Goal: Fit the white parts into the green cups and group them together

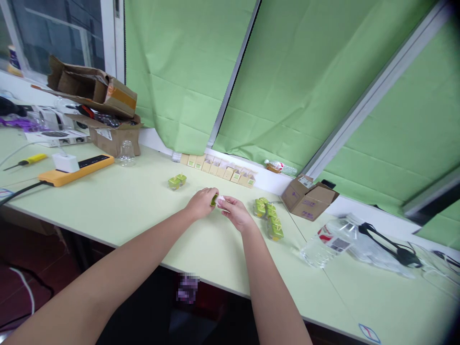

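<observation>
Green blinds [294,72] cover the window wall behind a pale green surface [136,206] that runs across the whole view. At the far left of the surface stands a stack of open cartons [97,103]. A clear water bottle [328,242] lies on its side at the right. A small open carton [309,197] sits against the wall ledge, just behind the bottle. An orange power strip [77,168] lies at the left with a white plug block on it, and a yellow screwdriver [31,160] lies near its far end. A row of small boxes [219,168] lines the ledge at centre. A cluster of green parts [269,218] lies just right of the hands, and a pair of like parts [177,181] stands to their left, well apart from them. The left hand [200,203] and the right hand [235,214] meet above the middle of the surface, fingertips together. Both hands are closed in a pinch on one green part [216,200], which is held between them just above the surface; its detail is too small to make out.
</observation>
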Demonstrator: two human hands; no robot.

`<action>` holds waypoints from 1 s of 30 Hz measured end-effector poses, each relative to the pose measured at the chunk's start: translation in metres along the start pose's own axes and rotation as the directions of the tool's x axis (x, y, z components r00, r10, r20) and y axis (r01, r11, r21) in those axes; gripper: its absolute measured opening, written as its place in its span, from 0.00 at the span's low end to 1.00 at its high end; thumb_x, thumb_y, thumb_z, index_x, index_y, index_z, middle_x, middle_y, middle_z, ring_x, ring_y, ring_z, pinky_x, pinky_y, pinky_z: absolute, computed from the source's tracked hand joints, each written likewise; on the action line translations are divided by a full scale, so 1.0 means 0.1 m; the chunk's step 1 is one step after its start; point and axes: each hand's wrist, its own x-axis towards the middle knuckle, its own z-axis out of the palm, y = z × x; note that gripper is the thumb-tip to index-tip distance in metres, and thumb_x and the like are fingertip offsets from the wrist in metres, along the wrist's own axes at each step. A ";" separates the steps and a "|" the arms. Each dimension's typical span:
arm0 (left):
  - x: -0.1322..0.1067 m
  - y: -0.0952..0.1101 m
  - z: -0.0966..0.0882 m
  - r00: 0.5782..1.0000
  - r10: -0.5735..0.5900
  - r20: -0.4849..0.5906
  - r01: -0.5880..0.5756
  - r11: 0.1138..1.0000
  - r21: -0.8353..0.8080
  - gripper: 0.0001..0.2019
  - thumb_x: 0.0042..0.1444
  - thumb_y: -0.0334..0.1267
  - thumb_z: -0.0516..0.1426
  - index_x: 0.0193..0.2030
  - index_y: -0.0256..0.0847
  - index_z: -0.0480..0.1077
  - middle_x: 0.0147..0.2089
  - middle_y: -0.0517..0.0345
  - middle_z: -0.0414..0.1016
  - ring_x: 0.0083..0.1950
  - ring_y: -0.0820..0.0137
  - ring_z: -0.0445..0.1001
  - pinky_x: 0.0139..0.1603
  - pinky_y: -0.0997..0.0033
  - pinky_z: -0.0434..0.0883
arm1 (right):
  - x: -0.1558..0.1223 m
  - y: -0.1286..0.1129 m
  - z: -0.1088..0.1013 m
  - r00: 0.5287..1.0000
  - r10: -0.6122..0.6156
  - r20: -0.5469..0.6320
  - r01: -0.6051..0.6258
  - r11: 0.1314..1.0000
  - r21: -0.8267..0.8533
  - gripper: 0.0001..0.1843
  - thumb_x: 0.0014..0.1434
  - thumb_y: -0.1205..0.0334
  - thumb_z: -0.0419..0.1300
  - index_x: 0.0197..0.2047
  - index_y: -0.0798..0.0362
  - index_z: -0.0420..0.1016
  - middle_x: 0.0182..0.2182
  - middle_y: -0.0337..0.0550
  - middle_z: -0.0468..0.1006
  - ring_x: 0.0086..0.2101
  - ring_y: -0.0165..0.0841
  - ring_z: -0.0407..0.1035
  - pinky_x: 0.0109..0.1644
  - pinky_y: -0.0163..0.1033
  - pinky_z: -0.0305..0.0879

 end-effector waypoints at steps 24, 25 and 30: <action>-0.03 -0.03 0.06 0.999 -0.032 -0.016 0.031 0.998 -0.059 0.14 0.52 0.27 0.53 0.46 0.43 0.64 0.44 0.53 0.73 0.45 0.62 0.72 0.42 0.65 0.68 | 0.05 0.11 0.20 0.960 -0.278 -0.023 0.263 0.931 -0.253 0.22 0.43 0.50 0.71 0.41 0.51 0.82 0.35 0.43 0.82 0.36 0.36 0.73 0.41 0.42 0.68; -0.03 -0.03 0.05 0.999 -0.033 -0.015 0.032 0.997 -0.067 0.14 0.52 0.27 0.53 0.46 0.43 0.65 0.44 0.52 0.73 0.45 0.62 0.72 0.41 0.65 0.68 | 0.06 0.13 0.20 0.954 -0.301 -0.013 0.286 0.919 -0.270 0.21 0.44 0.50 0.71 0.41 0.51 0.82 0.35 0.43 0.82 0.36 0.36 0.73 0.43 0.42 0.69; -0.04 -0.04 0.01 0.998 -0.055 -0.024 0.052 0.992 -0.118 0.16 0.52 0.28 0.54 0.48 0.43 0.65 0.45 0.52 0.74 0.43 0.62 0.72 0.39 0.66 0.67 | 0.05 0.18 0.26 0.898 -0.428 -0.101 0.345 0.829 -0.440 0.23 0.47 0.52 0.69 0.46 0.46 0.74 0.34 0.39 0.80 0.35 0.35 0.74 0.42 0.41 0.70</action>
